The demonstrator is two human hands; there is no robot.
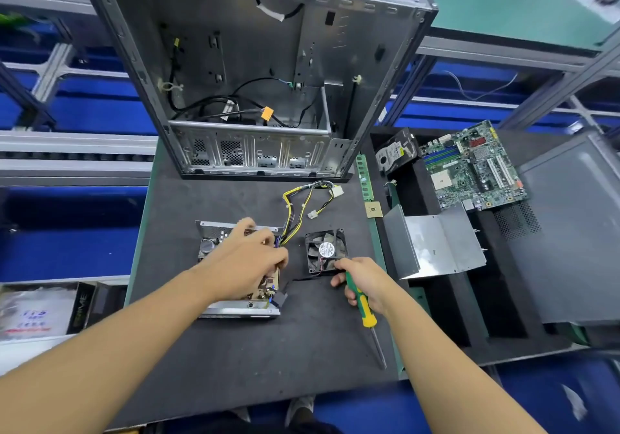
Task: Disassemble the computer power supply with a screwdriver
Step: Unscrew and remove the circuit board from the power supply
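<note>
Dark grey matting covers the surface (235, 349), and the opened grey metal power supply (209, 247), its brown circuit board exposed, is set on it left of centre, near the person. The left hand (248, 259) is laid over the board with its fingers (273, 244) bent down among the components at the right edge. Whether anything is gripped there cannot be told.

A bundle of yellow and black cables (302, 205) is led out from the far right corner of the box and ends in white plugs. Just right of the box a square black cooling fan (323, 249) is laid flat. At its near edge the right hand (364, 282) is clenched round the green and yellow handle of a screwdriver (364, 309), whose metal shaft is pointed toward the near edge of the surface.

Further right, a bent sheet-metal cover (436, 242) is rested across a black foam tray (446, 306). A green memory stick (364, 178) and a small square processor chip (373, 209) are placed along the tray's left border. A hard drive (396, 153) and a green motherboard (473, 165) are kept at its far end. On the far side an empty grey computer case (251, 64) is stood open, with loose black wires inside.
</note>
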